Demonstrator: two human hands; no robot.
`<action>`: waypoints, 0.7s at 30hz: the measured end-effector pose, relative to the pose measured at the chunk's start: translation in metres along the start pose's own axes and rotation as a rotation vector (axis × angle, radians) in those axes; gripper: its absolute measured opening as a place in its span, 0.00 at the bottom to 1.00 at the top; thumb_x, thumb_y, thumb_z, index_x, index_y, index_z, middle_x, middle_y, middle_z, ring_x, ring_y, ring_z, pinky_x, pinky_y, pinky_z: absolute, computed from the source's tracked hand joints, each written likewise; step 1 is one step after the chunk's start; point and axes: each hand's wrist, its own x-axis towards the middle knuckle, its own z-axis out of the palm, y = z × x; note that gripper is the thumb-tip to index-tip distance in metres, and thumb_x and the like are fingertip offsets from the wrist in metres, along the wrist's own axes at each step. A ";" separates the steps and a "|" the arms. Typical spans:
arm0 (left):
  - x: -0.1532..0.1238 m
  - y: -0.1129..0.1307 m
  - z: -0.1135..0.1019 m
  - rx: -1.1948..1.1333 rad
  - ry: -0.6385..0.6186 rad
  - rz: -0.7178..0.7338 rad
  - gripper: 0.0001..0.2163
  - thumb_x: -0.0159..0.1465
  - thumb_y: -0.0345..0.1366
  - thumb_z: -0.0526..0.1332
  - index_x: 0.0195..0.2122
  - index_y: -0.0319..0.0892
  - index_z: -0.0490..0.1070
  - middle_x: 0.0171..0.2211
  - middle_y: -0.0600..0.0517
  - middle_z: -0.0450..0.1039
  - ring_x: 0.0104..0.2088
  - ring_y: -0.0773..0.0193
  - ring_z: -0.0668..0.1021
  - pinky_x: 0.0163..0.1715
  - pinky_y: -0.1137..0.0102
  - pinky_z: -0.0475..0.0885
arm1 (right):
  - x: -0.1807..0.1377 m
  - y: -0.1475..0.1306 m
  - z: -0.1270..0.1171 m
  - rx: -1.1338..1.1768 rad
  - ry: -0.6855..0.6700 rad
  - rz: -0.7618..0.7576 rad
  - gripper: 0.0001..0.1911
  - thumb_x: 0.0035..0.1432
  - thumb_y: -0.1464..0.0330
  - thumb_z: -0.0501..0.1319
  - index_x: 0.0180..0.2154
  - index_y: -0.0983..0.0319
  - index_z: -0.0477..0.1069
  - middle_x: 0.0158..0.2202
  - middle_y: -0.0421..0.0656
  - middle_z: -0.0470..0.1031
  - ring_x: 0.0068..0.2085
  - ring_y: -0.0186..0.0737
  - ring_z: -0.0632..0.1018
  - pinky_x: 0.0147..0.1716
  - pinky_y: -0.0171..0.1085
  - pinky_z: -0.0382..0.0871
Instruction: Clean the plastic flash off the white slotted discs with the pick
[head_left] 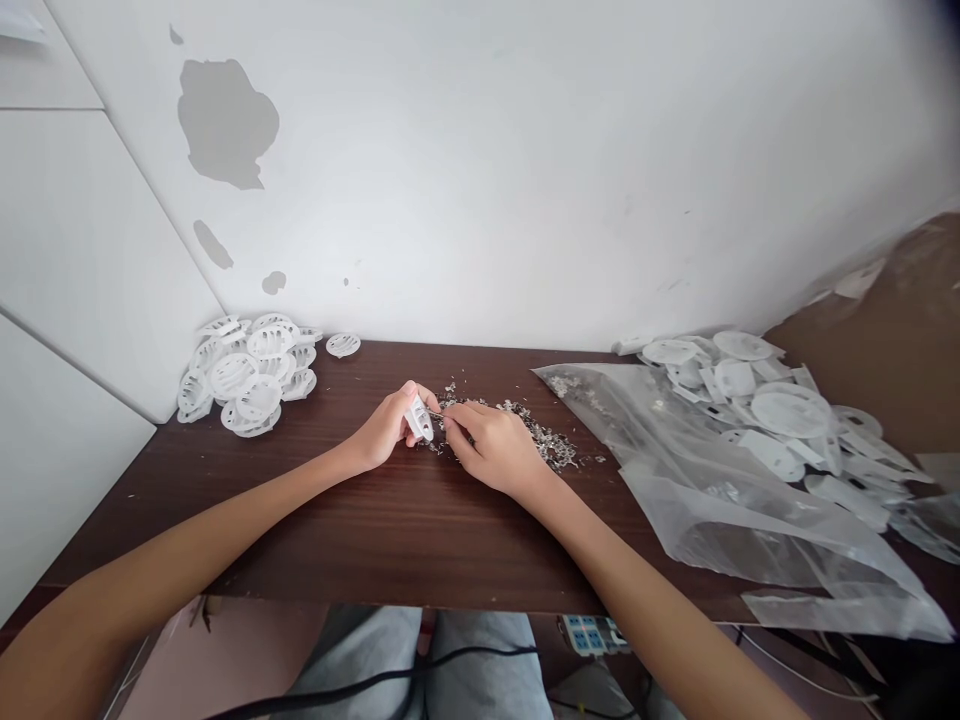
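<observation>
My left hand (390, 425) is closed around a white slotted plastic part (419, 418), tilted on edge above the table. My right hand (491, 440) is pinched on a thin, metal-looking piece (436, 413) whose tip meets the white part; most of it is hidden by the fingers. Beneath and behind both hands lies a scattered heap of small metal pieces (551, 443), partly covered by the right hand.
At the left, white slotted discs (255, 375) are piled near the wall, with a single disc (343, 345) beside them. More white parts (787, 405) lie on a clear plastic bag (697, 500) at the right. A brown cardboard box (885, 330) stands behind. The dark wooden table (420, 560) has its edge near my lap.
</observation>
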 end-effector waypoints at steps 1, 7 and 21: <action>0.000 0.001 0.000 0.002 -0.002 -0.001 0.30 0.69 0.66 0.46 0.40 0.42 0.72 0.23 0.54 0.65 0.22 0.66 0.65 0.23 0.71 0.61 | 0.000 0.000 0.000 0.000 -0.001 -0.001 0.13 0.71 0.71 0.52 0.34 0.60 0.73 0.30 0.42 0.77 0.29 0.36 0.70 0.28 0.36 0.51; -0.002 0.007 0.004 0.055 0.008 0.003 0.32 0.68 0.68 0.46 0.40 0.41 0.72 0.24 0.53 0.68 0.22 0.66 0.66 0.24 0.70 0.63 | -0.001 -0.002 0.000 -0.012 0.003 0.014 0.14 0.70 0.71 0.52 0.33 0.60 0.73 0.29 0.41 0.76 0.28 0.36 0.70 0.28 0.36 0.51; 0.003 0.010 0.005 0.101 -0.027 -0.032 0.31 0.68 0.66 0.49 0.40 0.41 0.74 0.24 0.52 0.69 0.25 0.64 0.70 0.26 0.69 0.68 | -0.001 -0.006 -0.005 -0.011 -0.030 0.069 0.13 0.68 0.72 0.53 0.31 0.61 0.71 0.29 0.42 0.76 0.27 0.36 0.69 0.28 0.37 0.50</action>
